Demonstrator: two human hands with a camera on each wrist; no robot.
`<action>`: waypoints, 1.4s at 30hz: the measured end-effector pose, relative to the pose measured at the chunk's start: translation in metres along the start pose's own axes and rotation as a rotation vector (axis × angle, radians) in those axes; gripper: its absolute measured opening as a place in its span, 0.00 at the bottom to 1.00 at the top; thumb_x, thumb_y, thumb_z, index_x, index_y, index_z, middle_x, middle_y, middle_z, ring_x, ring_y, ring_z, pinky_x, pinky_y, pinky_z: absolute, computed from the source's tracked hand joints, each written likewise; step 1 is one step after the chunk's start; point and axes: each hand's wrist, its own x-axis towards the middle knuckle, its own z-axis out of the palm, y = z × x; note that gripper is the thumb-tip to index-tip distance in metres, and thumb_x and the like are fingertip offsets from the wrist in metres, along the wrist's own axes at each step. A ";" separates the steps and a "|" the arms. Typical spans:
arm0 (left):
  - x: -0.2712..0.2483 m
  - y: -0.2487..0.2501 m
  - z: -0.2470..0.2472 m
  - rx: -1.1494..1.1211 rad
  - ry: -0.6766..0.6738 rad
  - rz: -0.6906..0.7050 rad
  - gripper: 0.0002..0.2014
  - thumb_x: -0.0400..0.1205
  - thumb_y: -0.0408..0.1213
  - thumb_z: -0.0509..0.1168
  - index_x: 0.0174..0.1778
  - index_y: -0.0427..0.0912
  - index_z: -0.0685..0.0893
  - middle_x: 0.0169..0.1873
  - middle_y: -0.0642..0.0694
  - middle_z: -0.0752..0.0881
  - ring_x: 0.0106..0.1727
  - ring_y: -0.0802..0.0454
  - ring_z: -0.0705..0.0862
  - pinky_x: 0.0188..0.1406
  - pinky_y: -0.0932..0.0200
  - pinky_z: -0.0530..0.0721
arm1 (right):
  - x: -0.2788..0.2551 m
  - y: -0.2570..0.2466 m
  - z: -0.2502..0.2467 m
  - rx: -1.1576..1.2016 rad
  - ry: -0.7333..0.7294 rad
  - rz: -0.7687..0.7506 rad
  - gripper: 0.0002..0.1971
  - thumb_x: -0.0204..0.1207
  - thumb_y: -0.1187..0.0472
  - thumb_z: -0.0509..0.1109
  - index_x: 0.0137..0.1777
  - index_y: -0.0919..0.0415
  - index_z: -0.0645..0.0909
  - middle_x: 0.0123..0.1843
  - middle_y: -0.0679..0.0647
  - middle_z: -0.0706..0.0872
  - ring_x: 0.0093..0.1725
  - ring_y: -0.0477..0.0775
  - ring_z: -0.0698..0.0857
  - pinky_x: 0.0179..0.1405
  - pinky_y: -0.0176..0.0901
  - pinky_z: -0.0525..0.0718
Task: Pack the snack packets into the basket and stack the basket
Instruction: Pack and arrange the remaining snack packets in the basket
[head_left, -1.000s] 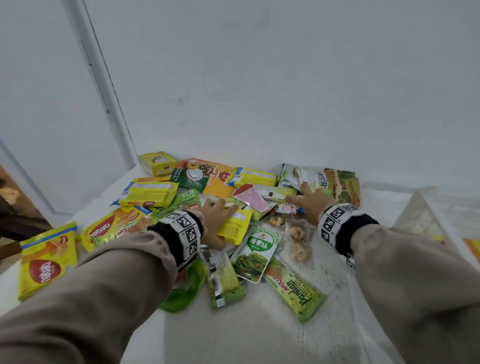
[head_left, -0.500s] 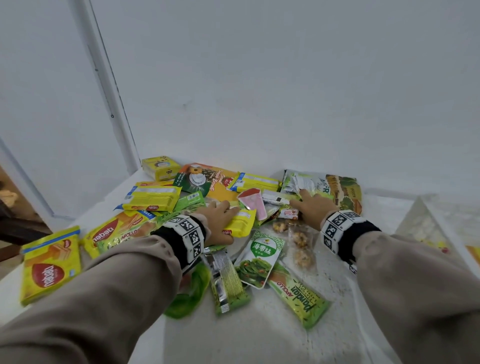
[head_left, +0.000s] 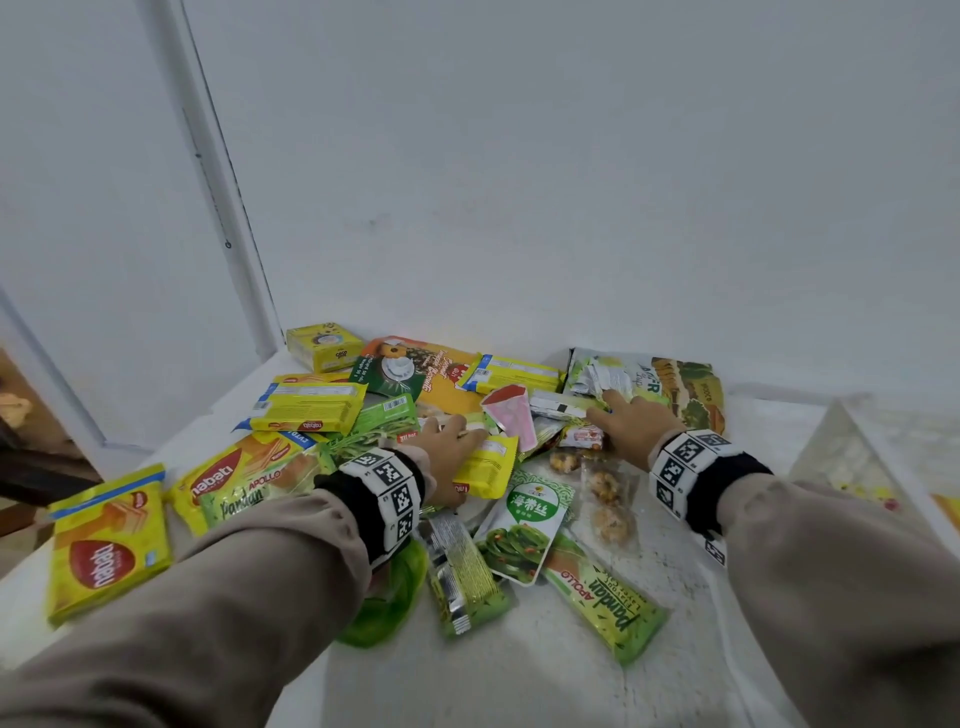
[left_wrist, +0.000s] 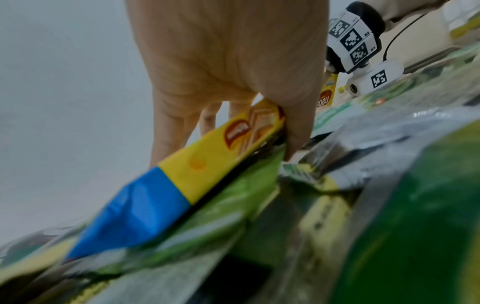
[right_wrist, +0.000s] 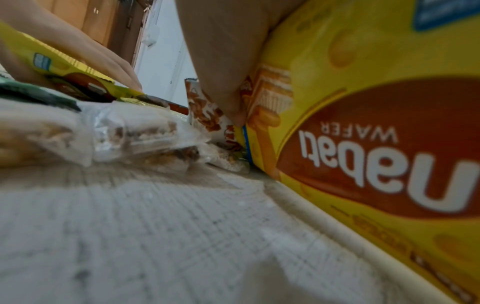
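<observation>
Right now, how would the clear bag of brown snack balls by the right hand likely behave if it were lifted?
The clear bag of snack balls looks like thin, loose film, so it would probably sag. Its few round pieces suggest it is light, and they may shift inside. The glossy film could slip in the hands.

a large yellow nabati wafer packet (right_wrist: 376, 144) fills the right side, tilted against the white woven table surface (right_wrist: 155, 236), the right hand (right_wrist: 223, 61) at its far edge. clear plastic bags of brownish snacks (right_wrist: 116, 133) lie left; the left hand (right_wrist: 85, 51) rests on another yellow packet (right_wrist: 52, 63)
</observation>
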 end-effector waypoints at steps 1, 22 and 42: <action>0.000 0.001 0.000 0.010 0.009 0.004 0.41 0.75 0.45 0.67 0.80 0.47 0.51 0.74 0.40 0.60 0.73 0.35 0.64 0.66 0.40 0.74 | -0.001 0.000 0.000 0.000 0.002 0.000 0.23 0.79 0.68 0.61 0.72 0.55 0.62 0.72 0.61 0.65 0.56 0.61 0.79 0.39 0.45 0.73; -0.019 -0.016 -0.049 -0.458 0.271 0.055 0.29 0.78 0.30 0.65 0.76 0.44 0.67 0.70 0.46 0.76 0.67 0.46 0.77 0.61 0.64 0.72 | -0.024 0.024 -0.036 0.185 0.053 -0.011 0.13 0.82 0.59 0.58 0.64 0.55 0.74 0.64 0.58 0.75 0.55 0.60 0.81 0.49 0.47 0.79; -0.076 -0.017 -0.095 -0.679 0.497 0.109 0.12 0.74 0.28 0.70 0.53 0.31 0.85 0.43 0.39 0.86 0.39 0.54 0.76 0.31 0.73 0.68 | -0.080 0.013 -0.101 0.343 0.123 0.034 0.15 0.80 0.57 0.64 0.66 0.55 0.80 0.63 0.55 0.83 0.61 0.56 0.81 0.57 0.43 0.76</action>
